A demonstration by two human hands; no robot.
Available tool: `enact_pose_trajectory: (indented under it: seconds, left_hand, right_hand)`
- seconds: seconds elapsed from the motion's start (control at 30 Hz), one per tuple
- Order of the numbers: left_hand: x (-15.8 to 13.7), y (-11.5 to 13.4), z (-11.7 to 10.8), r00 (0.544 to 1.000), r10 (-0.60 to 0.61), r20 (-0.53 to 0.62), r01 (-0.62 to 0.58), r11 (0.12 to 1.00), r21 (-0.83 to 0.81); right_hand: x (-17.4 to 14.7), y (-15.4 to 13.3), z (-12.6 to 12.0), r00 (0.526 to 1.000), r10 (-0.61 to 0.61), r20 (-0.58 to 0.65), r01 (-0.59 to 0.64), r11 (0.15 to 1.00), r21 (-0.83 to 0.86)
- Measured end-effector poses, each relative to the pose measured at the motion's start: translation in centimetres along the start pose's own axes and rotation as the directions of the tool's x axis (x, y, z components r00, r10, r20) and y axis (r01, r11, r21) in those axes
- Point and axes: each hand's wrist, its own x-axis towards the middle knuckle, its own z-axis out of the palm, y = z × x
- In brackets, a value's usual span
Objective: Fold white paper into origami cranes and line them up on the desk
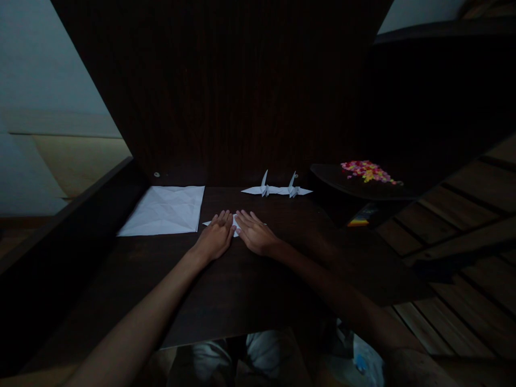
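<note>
A folded piece of white paper (236, 220) lies on the dark table, mostly covered by my two hands. My left hand (217, 234) rests flat on its left part, fingers stretched away from me. On its right part lies my right hand (255, 231), also flat with fingers extended. Pointed white tips stick out on both sides, and a bit shows between the hands. Behind them stand two white origami cranes (265, 190) (294, 191), side by side with their wing tips meeting. To the left lie creased white paper sheets (165, 210).
A dark upright panel (242, 97) closes off the table's back, and a low side board (64, 215) runs along the left. At right, a rounded dark shelf (330, 174) carries a pile of small pink, red and yellow pieces (371, 171). Wooden slats (455, 209) lie beyond.
</note>
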Motion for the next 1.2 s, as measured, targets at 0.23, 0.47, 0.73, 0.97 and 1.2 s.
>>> enact_pose_trajectory:
  seconds: [0.23,0.47,0.73,0.97,1.2]
  left_hand:
    - [-0.3,-0.3,0.1,0.999,0.002,0.054,-0.001,1.000,-0.005]
    - [-0.3,-0.2,-0.1,0.991,-0.029,0.127,0.029,1.000,0.009]
    - [-0.3,-0.2,-0.1,0.988,-0.056,0.144,0.057,0.998,0.000]
    - [-0.1,0.3,-0.9,0.995,-0.051,0.087,0.052,0.999,-0.011]
    - [0.0,0.6,-1.4,0.998,-0.070,0.006,0.070,0.997,-0.018]
  right_hand:
    - [-0.4,0.3,-0.7,0.998,0.026,0.060,-0.025,1.000,-0.018]
    - [-1.6,1.2,-1.4,0.986,0.054,0.161,-0.057,0.998,0.014]
    - [-3.8,2.8,-2.5,0.967,0.126,0.222,-0.134,0.991,0.021]
    - [-3.6,4.5,-2.7,0.972,0.237,0.004,-0.231,0.943,0.240]
    - [-1.7,4.4,-3.1,0.911,0.408,-0.057,-0.270,0.696,0.665]
